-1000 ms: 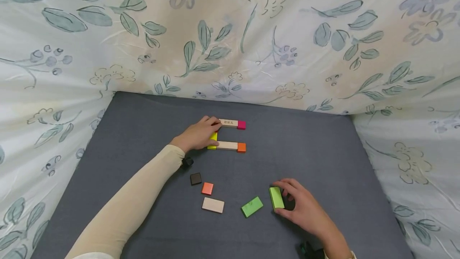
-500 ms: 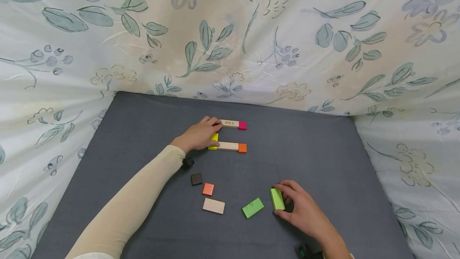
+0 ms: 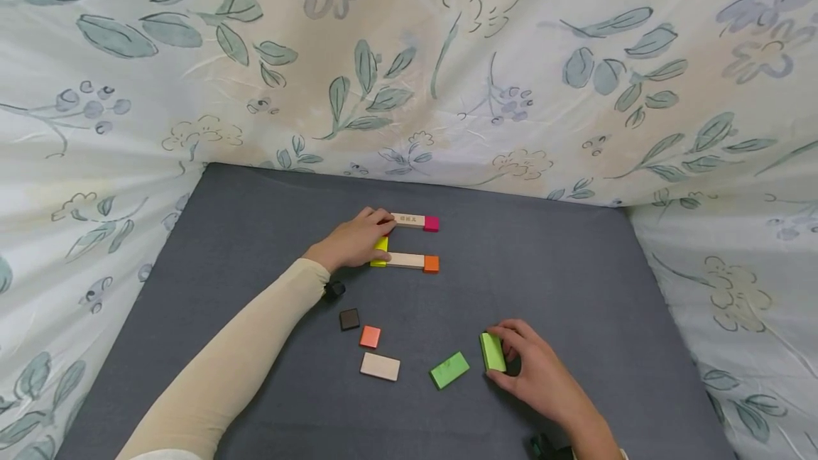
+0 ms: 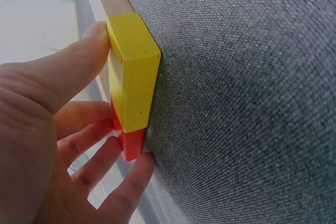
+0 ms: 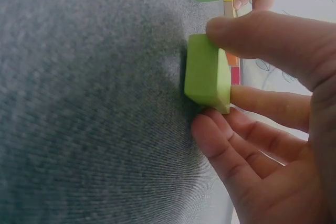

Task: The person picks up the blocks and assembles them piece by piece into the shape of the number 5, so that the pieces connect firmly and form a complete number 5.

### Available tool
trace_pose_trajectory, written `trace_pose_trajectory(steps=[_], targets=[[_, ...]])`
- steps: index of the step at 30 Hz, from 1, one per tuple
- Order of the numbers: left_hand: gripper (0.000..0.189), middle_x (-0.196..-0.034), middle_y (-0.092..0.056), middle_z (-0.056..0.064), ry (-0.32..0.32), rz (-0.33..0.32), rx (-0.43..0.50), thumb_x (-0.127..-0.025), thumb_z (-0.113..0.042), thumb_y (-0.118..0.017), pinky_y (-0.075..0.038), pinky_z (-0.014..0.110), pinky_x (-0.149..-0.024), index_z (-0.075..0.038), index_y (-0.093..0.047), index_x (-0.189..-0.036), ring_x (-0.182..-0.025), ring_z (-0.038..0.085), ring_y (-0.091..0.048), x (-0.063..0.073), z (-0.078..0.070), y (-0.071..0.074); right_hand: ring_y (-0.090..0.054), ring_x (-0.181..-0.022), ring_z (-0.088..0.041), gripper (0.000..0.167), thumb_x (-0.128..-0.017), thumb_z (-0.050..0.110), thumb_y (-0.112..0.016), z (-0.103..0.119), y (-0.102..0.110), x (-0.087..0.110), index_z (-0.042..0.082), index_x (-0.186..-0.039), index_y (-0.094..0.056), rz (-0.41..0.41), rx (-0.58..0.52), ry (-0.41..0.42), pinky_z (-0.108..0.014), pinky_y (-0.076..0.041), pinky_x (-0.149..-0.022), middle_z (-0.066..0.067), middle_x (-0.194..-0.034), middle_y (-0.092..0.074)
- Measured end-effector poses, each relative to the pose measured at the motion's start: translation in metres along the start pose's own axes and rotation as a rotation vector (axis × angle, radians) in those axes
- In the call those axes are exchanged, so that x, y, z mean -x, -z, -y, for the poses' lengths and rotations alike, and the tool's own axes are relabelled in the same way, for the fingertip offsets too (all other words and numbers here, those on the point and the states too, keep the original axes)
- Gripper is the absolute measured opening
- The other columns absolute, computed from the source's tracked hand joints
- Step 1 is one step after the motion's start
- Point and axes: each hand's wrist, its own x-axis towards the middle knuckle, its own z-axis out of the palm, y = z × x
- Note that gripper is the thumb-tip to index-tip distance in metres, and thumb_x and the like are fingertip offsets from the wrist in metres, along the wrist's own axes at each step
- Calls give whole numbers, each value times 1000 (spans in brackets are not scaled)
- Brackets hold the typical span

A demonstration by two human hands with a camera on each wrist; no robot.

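Observation:
My left hand [image 3: 353, 238] holds a yellow block [image 4: 139, 72] and a red block [image 4: 133, 144] that lie end to end on the cloth. Its thumb touches the yellow one and its fingers reach round the red one. Two plain wooden blocks run right from there; a pink block [image 3: 432, 223] ends the far row and an orange block [image 3: 431, 264] the near row. Lower right, my right hand [image 3: 543, 375] pinches a light green block [image 5: 202, 69] by its ends, thumb against fingers, at the cloth. Left of it lies a darker green block [image 3: 449, 370], apart from the hand.
A dark brown square block [image 3: 349, 319], a coral square block [image 3: 370, 336] and a pale wooden block [image 3: 380, 366] lie loose at the near middle. A dark grey cloth [image 3: 543, 254] covers the table. Floral curtains [image 3: 409, 77] rise behind it and at both sides.
Both hands keep their places, each holding the same blocks. The whole head view has shifted very slightly.

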Motion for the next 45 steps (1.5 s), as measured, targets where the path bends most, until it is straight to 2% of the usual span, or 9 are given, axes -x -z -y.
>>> trace_pose_trajectory(steps=[6,12,23,45], targets=[[80,-167,-41,9,-1,-2,1,-103,-46,-76,-49,45,-112,-7,-45,-165,-144,30,-38,1,1,0,-62,-88,-4,65,-75,11,-102,4,1,-9,18,-133,-72,-34,8,6,-32,-57,-76,7,-127,-60],[81,-167,-40,9,-4,0,-1,-103,-47,-75,-49,44,-113,-6,-45,-165,-144,30,-37,1,1,-3,-62,-86,-7,65,-75,11,-102,7,0,-17,16,-132,-73,-58,16,56,-32,-58,-76,5,-126,-60],[81,-167,-40,9,1,14,12,-103,-47,-75,-48,44,-113,-7,-43,-166,-144,30,-36,2,-1,-1,-63,-88,-8,63,-76,13,-101,11,-1,-27,12,-132,-72,-50,17,48,-32,-58,-76,3,-126,-61],[80,-168,-40,10,-6,7,27,-103,-44,-76,-47,47,-115,-5,-44,-165,-146,32,-36,5,-3,3,-64,-88,-11,59,-77,17,-101,25,-2,-63,10,-129,-73,-74,23,132,-32,-57,-76,2,-122,-62]])
